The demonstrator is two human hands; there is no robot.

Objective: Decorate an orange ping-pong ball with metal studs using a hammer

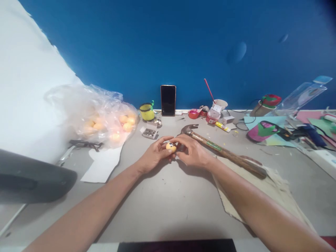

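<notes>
Over the middle of the table, my left hand [154, 152] is closed round a small orange ball [171, 148], thumb in front and fingers behind. A shiny, dark metallic patch shows on top of the ball. My right hand [191, 150] curls in from the right, its index finger at the ball's top and its thumb near the right side; both hands grip it. Just beyond the left hand lies a small open box [149, 133] of metal pieces, perhaps tacks. Right of my right hand, a claw hammer [223, 150] lies slanting across the table.
A clear plastic bag [105, 105] of orange balls stands at left, near a dark cylinder [36, 176]. A phone [168, 100] leans on the blue wall. A yellow pouch [147, 111], paper cup [219, 104] and glue tube [222, 126] stand behind; a cloth [252, 189] lies under my right forearm.
</notes>
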